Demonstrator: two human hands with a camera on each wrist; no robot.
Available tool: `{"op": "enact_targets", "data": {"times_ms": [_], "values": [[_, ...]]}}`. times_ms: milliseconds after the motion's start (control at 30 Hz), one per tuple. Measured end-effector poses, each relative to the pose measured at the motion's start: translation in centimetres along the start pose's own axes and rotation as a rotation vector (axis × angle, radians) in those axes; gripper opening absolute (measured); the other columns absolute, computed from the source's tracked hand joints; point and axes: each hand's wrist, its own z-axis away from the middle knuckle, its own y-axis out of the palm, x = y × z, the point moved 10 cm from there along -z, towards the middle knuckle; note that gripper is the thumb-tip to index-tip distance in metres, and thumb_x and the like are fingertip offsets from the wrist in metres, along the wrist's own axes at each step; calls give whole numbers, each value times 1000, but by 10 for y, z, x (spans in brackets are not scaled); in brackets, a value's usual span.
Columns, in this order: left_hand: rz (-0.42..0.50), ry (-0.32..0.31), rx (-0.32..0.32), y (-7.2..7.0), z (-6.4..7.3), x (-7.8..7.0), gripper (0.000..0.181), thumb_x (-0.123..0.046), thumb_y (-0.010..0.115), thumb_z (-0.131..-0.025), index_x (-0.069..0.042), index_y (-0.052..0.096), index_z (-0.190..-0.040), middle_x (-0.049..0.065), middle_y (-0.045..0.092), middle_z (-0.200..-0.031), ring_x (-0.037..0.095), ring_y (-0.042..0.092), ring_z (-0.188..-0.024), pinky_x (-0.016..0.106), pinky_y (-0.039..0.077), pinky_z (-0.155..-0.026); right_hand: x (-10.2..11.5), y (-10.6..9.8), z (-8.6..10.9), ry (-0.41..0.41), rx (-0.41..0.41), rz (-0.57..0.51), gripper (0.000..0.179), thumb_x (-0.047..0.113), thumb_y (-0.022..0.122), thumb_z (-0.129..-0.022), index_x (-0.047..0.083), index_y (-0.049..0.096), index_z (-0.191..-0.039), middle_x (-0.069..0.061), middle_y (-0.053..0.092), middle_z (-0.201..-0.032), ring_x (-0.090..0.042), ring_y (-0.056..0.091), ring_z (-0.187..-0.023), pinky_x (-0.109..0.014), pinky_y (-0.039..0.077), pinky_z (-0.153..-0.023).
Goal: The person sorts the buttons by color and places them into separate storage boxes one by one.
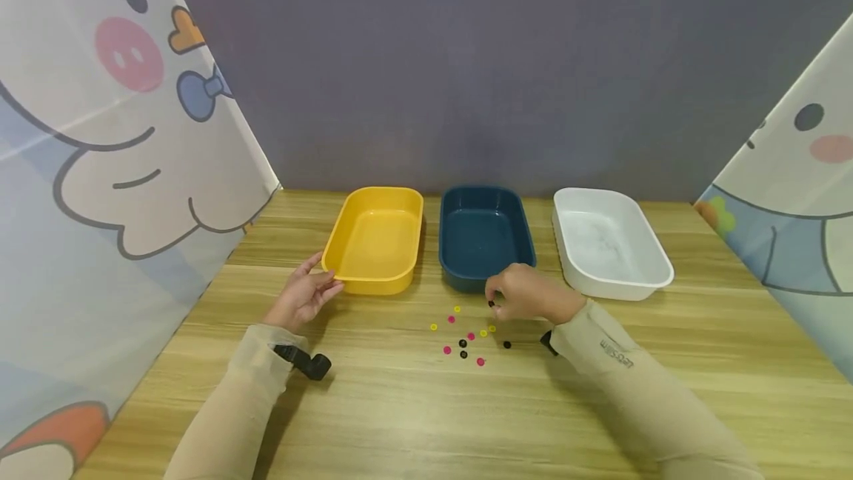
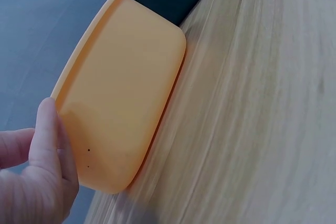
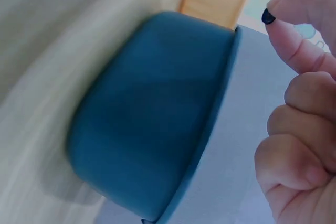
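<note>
My right hand (image 1: pixel 526 292) pinches a small black button (image 3: pixel 268 16) between thumb and forefinger, its other fingers curled in. It is over the near right corner of the dark blue tray (image 1: pixel 486 232). My left hand (image 1: pixel 303 298) touches the near left corner of the yellow tray (image 1: pixel 373 286) with fairly straight fingers, one fingertip at the rim in the left wrist view. On the table in front of the blue tray lie several loose buttons, among them a black button (image 1: pixel 507 345), a pink button (image 1: pixel 480 362) and a yellow button (image 1: pixel 434 327).
A white tray (image 1: pixel 616 289) stands to the right of the blue one, in line with the other two. All three rest on a wood-grain table (image 1: pixel 400 406) against a grey back wall (image 1: pixel 426 65). Cartoon-printed panels (image 1: pixel 166 191) flank the table.
</note>
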Motion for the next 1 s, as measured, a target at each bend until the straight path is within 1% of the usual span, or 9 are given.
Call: {"op": "enact_targets", "data": {"times_ms": [133,233,400,600,800,1000], "values": [[-3,5,-7,0,-1,0,66,6,37,-100,-13,5,-154,7,57,-88,12,63,-68,20,58,-73,-5,-7,-4,26,-4,40,9,6,67,-74,9,69,-82,11,45,-52,0,31,-47,-17,39,-46],[-3,7,-8,0,-3,2,65,6,37,-100,-13,6,-154,6,57,-90,12,63,-70,20,58,-73,-9,-10,-7,36,-2,56,8,7,68,-76,9,69,-84,12,42,-49,0,28,-46,-17,39,-46],[-16,20,-1,0,-6,4,62,5,37,-100,-11,9,-153,6,57,-89,12,63,-69,20,58,-72,-11,-15,-16,26,-34,46,7,8,68,-80,9,69,-87,10,41,-48,-1,28,-45,-18,39,-46],[-45,33,-11,-4,-5,5,64,6,36,-100,-12,5,-154,8,52,-98,11,62,-72,19,58,-72,-10,-15,-37,43,-6,49,9,12,68,-82,9,70,-91,10,45,-51,-3,33,-47,-19,42,-50],[-42,32,-8,-5,-3,5,65,5,36,-101,-14,4,-154,7,55,-90,12,62,-69,20,58,-71,-6,-15,-59,44,8,87,10,13,69,-83,9,70,-91,8,48,-53,-6,36,-48,-21,45,-51],[-63,51,-3,-3,-5,3,65,5,37,-101,-12,4,-154,7,55,-90,11,62,-68,19,58,-70,-9,-14,-74,69,32,72,12,14,69,-84,9,70,-95,7,45,-51,-7,34,-48,-21,41,-50]]}}
